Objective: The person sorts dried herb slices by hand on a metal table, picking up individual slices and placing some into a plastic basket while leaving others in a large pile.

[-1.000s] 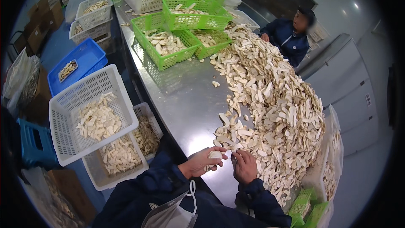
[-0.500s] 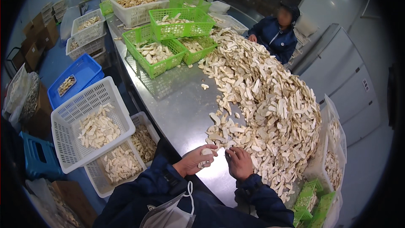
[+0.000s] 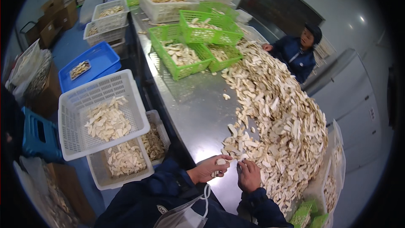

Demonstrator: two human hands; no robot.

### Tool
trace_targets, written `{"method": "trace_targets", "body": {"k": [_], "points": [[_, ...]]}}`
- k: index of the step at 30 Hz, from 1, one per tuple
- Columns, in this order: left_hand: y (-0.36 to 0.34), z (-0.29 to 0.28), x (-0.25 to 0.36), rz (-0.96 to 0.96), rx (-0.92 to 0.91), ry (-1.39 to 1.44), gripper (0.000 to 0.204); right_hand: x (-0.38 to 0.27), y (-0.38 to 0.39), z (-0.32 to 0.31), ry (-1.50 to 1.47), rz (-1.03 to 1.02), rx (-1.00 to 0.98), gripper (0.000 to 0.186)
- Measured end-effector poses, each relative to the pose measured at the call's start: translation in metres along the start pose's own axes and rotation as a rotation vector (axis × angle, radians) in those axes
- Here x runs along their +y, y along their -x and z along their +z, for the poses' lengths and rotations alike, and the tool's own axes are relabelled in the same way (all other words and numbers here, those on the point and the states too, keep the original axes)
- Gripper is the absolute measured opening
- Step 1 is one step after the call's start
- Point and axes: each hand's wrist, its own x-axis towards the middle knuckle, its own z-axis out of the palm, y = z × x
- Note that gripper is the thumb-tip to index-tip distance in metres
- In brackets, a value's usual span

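My left hand (image 3: 209, 169) is closed around a pale mushroom slice (image 3: 220, 161) at the near edge of the steel table (image 3: 192, 101). Just to its right, my right hand (image 3: 249, 175) rests with fingers curled at the edge of a big heap of pale mushroom slices (image 3: 278, 118); whether it holds a slice is hidden. The heap runs along the table's right side. To my left, a white basket (image 3: 76, 105) with some slices sits on top of another white basket (image 3: 97, 173).
Green baskets (image 3: 181, 55) with slices stand at the table's far end, white crates (image 3: 162, 0) beyond them. A blue crate (image 3: 90, 63) and a blue stool (image 3: 38, 135) are on the left floor. Another person in blue (image 3: 295, 52) works across the table.
The view has shifted, so the table and baskets sit lower and more to the right. Both hands stay together at the heap's near edge, left still on a slice.
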Motion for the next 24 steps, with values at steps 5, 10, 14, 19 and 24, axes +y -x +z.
{"method": "trace_targets", "body": {"k": [5, 10, 14, 19, 24], "points": [[-0.001, -0.007, -0.003, 0.011, -0.002, -0.046, 0.046, 0.001, 0.004, 0.008, 0.012, 0.027, -0.066, 0.033], [-0.001, -0.005, -0.002, 0.041, -0.012, -0.056, 0.044, 0.005, 0.004, 0.011, -0.011, 0.034, -0.082, 0.034], [-0.005, -0.006, -0.004, 0.038, -0.05, -0.075, 0.045, 0.007, 0.009, 0.013, -0.038, 0.046, -0.048, 0.032], [-0.005, -0.007, -0.008, 0.051, -0.049, -0.077, 0.045, 0.003, 0.004, 0.013, -0.031, 0.049, -0.054, 0.027], [-0.003, -0.003, -0.005, 0.056, -0.041, -0.083, 0.044, 0.006, 0.005, 0.014, -0.021, 0.032, -0.046, 0.026]]}}
